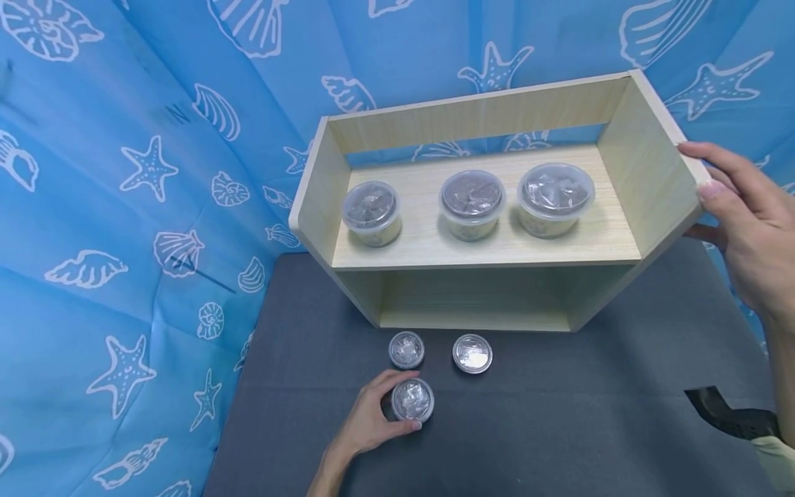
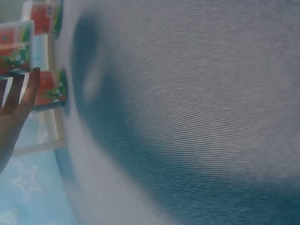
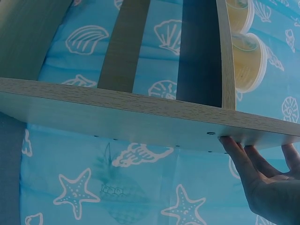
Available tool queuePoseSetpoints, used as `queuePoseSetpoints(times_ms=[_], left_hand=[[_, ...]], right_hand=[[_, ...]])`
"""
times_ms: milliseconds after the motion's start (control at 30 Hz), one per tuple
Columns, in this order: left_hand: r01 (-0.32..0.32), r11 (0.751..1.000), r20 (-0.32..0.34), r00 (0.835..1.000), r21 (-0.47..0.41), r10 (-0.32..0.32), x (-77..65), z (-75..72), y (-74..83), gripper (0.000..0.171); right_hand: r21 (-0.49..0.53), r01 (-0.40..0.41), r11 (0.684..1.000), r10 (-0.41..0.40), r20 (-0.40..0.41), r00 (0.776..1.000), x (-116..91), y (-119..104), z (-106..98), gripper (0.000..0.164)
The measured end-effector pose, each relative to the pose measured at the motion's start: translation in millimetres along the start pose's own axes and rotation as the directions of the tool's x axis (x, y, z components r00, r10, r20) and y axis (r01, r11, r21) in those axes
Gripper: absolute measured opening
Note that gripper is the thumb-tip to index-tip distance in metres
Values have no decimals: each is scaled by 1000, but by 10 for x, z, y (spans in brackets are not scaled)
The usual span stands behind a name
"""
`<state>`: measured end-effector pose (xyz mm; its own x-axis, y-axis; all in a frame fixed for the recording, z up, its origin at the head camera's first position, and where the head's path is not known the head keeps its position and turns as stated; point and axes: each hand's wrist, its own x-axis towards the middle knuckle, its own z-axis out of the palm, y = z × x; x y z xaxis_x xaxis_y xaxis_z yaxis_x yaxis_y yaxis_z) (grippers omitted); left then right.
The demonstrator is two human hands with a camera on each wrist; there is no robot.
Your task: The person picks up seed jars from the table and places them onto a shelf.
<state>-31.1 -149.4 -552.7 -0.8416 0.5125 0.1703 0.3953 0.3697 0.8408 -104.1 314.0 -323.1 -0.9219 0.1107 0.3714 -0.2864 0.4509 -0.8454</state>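
My left hand (image 1: pixel 373 417) grips a small round lidded cup (image 1: pixel 413 400), thumb on the near side and fingers on the far side. Red and green print covers the side of this held cup (image 2: pixel 15 50) in the left wrist view. Just beyond it on the cloth stand two similar cups, a left one (image 1: pixel 406 349) and a right one (image 1: pixel 472 353). My right hand (image 1: pixel 748 214) holds the right side panel of a pale wooden two-level shelf (image 1: pixel 660 141). In the right wrist view its fingertips (image 3: pixel 228 140) press against the panel's outer face.
On the upper board stand three clear lidded tubs: left (image 1: pixel 373 214), middle (image 1: pixel 472 206) and right (image 1: pixel 555 200). A dark grey cloth (image 1: pixel 528 435) covers the table. Behind the shelf and along the left hangs a blue shell-print curtain (image 1: pixel 155 110). A black strap (image 1: pixel 733 414) lies by the right forearm.
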Motion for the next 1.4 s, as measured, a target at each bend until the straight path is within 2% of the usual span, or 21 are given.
queuePoseSetpoints(times_ms=[100,267,367,467,533,800,967,1233,1400], left_hand=[[6,999,-15,1000,-35,-6,34,-35,24,75],[84,982,-26,996,-168,-89,77,-74,78,75],[68,979,-69,994,-193,-83,116,-107,175,73],[17,982,-114,993,-190,-40,176,-158,295,69],[6,981,-136,990,-196,-33,220,-185,340,68],[73,976,-151,983,-205,-106,295,-158,145,72],[44,976,-163,983,-213,-80,367,-176,145,70],[-61,967,-198,980,-248,11,540,-331,380,62],[-47,966,-227,974,-254,-12,626,-382,363,64]], right_hand=[[8,7,1000,-7,4,1000,-1,0,2,47],[9,3,1000,-3,0,1000,-8,15,8,47],[5,-1,1000,1,-4,1000,-12,24,6,47],[-3,0,1000,0,-12,1000,-14,19,2,47],[-4,-4,1000,3,-19,1000,-14,14,5,47],[-3,-4,1000,4,-27,1000,-19,14,29,46],[-4,-7,1000,7,-35,999,-15,11,33,46],[-2,-10,1000,10,-37,999,-13,19,40,47],[1,-8,1000,8,-32,999,-15,24,48,47]])
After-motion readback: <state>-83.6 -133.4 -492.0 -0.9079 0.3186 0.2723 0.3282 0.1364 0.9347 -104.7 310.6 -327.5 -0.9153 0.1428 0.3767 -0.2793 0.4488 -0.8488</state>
